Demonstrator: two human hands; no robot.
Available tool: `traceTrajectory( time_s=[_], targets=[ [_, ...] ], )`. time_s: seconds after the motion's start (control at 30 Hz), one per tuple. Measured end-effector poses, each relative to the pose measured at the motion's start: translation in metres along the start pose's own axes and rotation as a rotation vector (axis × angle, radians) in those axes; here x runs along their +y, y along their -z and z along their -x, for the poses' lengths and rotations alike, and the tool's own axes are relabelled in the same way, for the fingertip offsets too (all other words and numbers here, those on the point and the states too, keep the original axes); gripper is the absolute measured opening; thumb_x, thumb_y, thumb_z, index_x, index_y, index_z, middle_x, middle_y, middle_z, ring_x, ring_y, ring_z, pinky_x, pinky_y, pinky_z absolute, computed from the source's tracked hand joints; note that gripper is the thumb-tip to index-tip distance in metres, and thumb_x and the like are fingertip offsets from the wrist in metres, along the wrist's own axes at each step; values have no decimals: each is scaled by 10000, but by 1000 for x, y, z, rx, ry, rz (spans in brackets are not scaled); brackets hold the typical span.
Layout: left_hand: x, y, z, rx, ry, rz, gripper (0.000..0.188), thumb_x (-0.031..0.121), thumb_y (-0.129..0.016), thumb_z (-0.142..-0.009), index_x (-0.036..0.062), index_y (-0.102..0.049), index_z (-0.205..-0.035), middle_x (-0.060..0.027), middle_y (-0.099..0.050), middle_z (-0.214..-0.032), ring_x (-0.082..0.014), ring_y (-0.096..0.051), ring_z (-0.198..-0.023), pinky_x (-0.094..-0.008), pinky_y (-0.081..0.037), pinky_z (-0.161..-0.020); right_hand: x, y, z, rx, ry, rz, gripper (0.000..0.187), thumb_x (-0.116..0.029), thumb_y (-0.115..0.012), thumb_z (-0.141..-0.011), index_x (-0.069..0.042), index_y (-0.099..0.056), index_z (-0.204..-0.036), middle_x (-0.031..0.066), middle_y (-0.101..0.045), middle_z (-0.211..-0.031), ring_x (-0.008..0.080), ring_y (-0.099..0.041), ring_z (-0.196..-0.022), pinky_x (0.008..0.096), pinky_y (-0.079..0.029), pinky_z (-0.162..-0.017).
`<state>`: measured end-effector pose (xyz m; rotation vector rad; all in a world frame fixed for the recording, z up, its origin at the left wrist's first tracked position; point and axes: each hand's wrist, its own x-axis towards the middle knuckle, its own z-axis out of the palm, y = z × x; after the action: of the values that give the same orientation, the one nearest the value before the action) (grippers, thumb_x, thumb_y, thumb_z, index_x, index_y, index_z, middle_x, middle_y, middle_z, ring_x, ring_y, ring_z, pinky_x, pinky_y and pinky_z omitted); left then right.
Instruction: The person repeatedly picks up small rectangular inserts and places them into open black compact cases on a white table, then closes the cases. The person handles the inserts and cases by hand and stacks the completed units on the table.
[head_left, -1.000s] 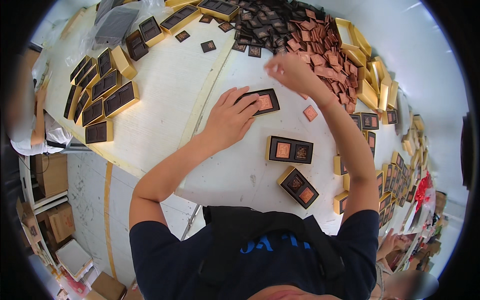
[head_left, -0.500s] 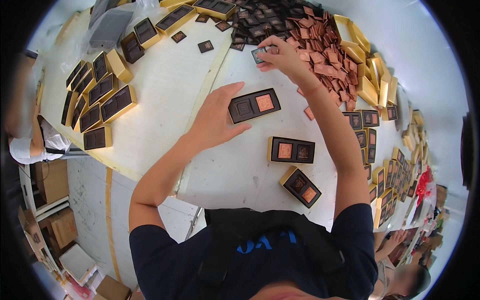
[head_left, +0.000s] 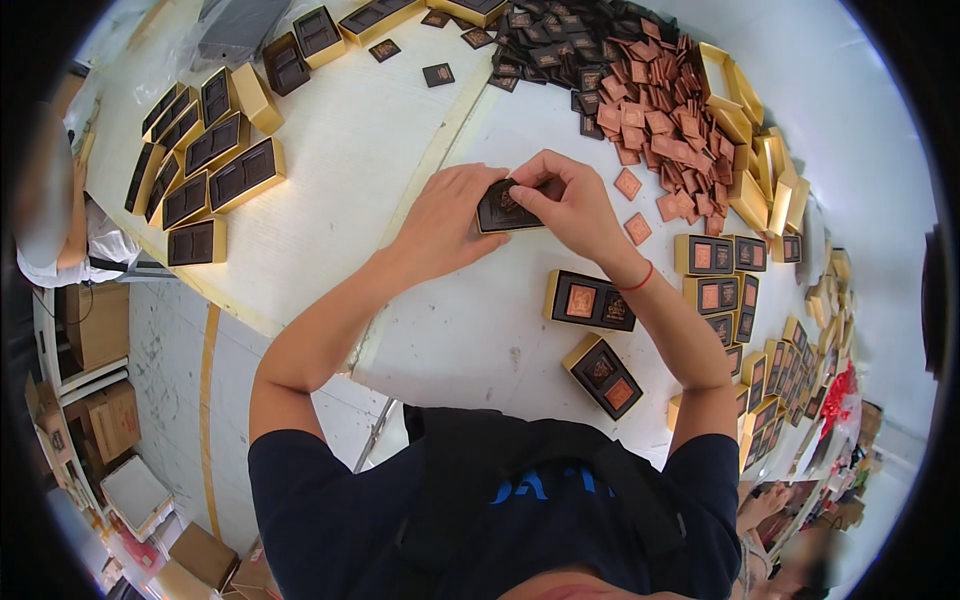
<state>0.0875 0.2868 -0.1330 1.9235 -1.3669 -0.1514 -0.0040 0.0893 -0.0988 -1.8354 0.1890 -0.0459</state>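
Observation:
My left hand [head_left: 440, 215] grips the left end of a small gold-sided box [head_left: 492, 222] with a black tray, thumb along the near side and fingers along the far side. Over that box my right hand [head_left: 578, 208] has its thumb and fingers pinched on a dark wrapped square [head_left: 508, 197], set at the tray's left compartment. The right half of the box is covered by my right hand. Nearer to me lie two filled boxes, one box [head_left: 582, 300] beside my right wrist and a tilted box [head_left: 603, 374], each holding one copper square and one dark square.
Beyond my hands lie a heap of dark squares [head_left: 545, 45] and a heap of copper squares [head_left: 660, 130]. Boxes with empty black trays [head_left: 215, 145] stand at the left. Filled boxes [head_left: 710, 255] and gold box parts [head_left: 760, 190] crowd the right. Other people sit at both sides.
My right hand has come down from the heaps to the box, bringing the dark square to its left compartment. My left hand has closed in on the box's end.

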Motion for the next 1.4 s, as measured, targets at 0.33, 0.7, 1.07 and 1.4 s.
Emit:
traceTrajectory(
  time_s=[0.33, 0.7, 1.07, 1.4],
  targets=[
    [-4, -2, -1, -23, -8, -4, 701, 208, -840, -757, 55, -489, -1345, -158, -544, -1349, -367, -479, -1302, -457, -363, -1109, -26, 20, -13, -294, 460, 470, 287, 67, -638, -856, -66, -663, -1109, 101, -617, -940, 251, -632, -819, 320, -528, -750],
    [-2, 2, -1, -14, 83, 35, 686, 186, -859, -743, 71, -505, -1319, -137, -575, -1287, -347, -500, -1265, -447, -388, -1085, -30, -5, 11, -101, 483, 564, 438, 66, -671, -801, -72, -634, -1215, 109, -679, -1132, 339, -598, -1150, 403, -511, -973],
    [-5, 4, -3, -62, 75, 30, 724, 190, -862, -736, 101, -523, -1370, -117, -563, -1370, -331, -459, -1348, -441, -369, -1115, -24, 27, 26, -366, 571, 822, 452, 15, -671, -798, -116, -705, -1229, 34, -655, -1344, 365, -404, -1437, 467, -389, -1161],
    [-15, 12, -6, -87, 9, 87, 764, 195, -891, -697, 110, -551, -1375, -110, -545, -1417, -323, -466, -1349, -436, -361, -1124, -1, 30, -1, -480, 493, 695, 495, 42, -602, -803, -228, -751, -1189, -4, -592, -1437, 379, -337, -1474, 581, -242, -1214]
  ],
)
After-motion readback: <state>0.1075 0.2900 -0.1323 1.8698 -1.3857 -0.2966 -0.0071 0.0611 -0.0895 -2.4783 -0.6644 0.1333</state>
